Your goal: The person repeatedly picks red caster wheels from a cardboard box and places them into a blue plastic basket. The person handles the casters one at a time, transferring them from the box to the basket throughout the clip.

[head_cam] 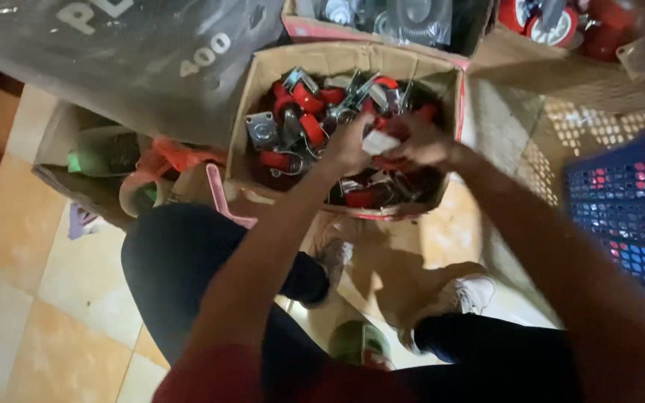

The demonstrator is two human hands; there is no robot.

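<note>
A white piece [379,142] is being pinched between left hand [349,145] and right hand [423,145], both closed on it, above the box [263,71] of red casters [304,101], kept within reach.

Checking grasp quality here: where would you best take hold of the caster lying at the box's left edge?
Grip the caster's square metal mounting plate by its edges, coming from above: it lies face up and exposed at the cardboard box wall, probably clear of the tangled red wheels.

Small white piece [379,142] held over boxed red casters [304,112]; blurred.
</note>
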